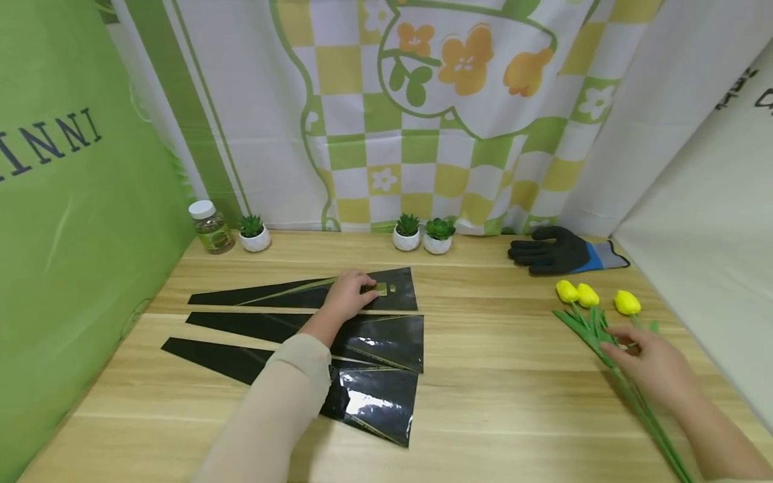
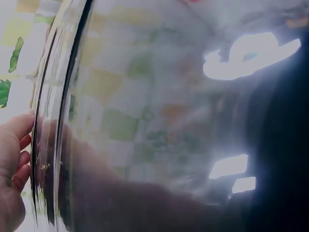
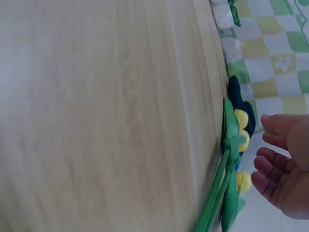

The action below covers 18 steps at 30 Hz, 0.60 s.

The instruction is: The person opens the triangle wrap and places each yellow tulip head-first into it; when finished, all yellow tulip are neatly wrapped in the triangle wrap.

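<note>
Three black glossy cone-shaped wrapping sleeves lie side by side on the wooden table [image 1: 513, 376]. My left hand [image 1: 350, 292] rests on the far sleeve [image 1: 272, 294], fingertips by its small gold label. In the left wrist view the shiny sleeve [image 2: 169, 121] fills the frame, with my left hand [image 2: 12, 164] at its edge. Three yellow artificial tulips [image 1: 586, 295] lie at the right. My right hand [image 1: 643, 355] hovers over their green stems, fingers relaxed. In the right wrist view the right hand [image 3: 285, 169] is just beside the tulips [image 3: 239, 130] and holds nothing.
A black and blue work glove [image 1: 561, 249] lies at the back right. A capped jar [image 1: 210, 227] and three small potted succulents [image 1: 407, 231] stand along the back edge. Fabric backdrops close in the back and both sides.
</note>
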Each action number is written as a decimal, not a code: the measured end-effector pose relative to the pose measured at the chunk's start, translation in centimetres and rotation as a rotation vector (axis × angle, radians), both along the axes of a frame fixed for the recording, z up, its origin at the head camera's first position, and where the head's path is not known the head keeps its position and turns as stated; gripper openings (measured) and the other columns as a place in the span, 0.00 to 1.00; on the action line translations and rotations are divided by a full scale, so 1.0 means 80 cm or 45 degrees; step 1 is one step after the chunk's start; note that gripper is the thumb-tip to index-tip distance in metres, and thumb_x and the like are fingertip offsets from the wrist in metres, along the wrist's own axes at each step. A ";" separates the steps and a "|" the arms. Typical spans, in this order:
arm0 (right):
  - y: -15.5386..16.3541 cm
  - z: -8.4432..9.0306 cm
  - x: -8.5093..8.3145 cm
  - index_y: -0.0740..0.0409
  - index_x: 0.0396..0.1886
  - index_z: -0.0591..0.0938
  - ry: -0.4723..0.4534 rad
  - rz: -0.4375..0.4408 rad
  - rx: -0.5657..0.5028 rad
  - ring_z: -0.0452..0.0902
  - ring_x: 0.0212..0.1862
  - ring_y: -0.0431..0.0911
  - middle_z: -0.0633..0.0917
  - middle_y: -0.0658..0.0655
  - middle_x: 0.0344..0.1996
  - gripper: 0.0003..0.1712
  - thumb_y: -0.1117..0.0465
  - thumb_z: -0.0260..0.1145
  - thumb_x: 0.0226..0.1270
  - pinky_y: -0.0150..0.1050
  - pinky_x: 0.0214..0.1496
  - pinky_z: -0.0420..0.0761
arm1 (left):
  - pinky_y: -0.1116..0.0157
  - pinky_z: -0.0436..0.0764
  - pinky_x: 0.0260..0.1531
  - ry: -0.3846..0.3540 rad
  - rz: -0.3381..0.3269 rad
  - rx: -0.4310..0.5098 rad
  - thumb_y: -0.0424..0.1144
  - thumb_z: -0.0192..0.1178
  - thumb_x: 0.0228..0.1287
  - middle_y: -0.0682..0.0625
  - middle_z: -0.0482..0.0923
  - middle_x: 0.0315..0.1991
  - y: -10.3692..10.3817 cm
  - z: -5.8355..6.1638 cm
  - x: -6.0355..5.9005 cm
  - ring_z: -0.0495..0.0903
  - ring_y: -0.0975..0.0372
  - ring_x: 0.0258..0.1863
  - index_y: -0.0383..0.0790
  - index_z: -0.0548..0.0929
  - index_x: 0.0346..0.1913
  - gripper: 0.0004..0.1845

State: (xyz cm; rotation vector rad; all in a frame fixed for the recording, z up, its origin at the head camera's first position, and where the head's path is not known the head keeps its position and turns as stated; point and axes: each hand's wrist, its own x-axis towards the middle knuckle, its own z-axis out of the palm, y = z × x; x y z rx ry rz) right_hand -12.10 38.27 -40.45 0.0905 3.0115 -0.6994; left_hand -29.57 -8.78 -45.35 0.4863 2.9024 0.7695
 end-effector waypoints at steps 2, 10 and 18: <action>0.010 -0.002 0.004 0.74 0.61 0.72 -0.057 0.001 0.023 0.79 0.46 0.67 0.78 0.79 0.51 0.34 0.45 0.55 0.75 0.53 0.37 0.80 | 0.51 0.70 0.68 0.009 0.006 0.005 0.46 0.60 0.69 0.44 0.73 0.64 -0.001 -0.002 0.000 0.67 0.49 0.68 0.42 0.82 0.59 0.20; 0.026 -0.012 0.015 0.73 0.55 0.77 -0.155 -0.004 0.105 0.79 0.37 0.54 0.84 0.62 0.35 0.33 0.45 0.62 0.70 0.49 0.34 0.77 | 0.52 0.72 0.65 0.041 0.003 0.001 0.45 0.61 0.69 0.45 0.77 0.59 0.001 -0.003 0.000 0.71 0.50 0.64 0.40 0.84 0.56 0.18; 0.026 -0.023 0.015 0.71 0.52 0.80 -0.224 0.040 0.138 0.78 0.36 0.49 0.84 0.58 0.34 0.32 0.44 0.64 0.68 0.46 0.34 0.77 | 0.53 0.73 0.65 0.054 0.017 -0.011 0.45 0.61 0.68 0.45 0.78 0.58 0.002 -0.003 0.000 0.72 0.50 0.63 0.40 0.85 0.55 0.17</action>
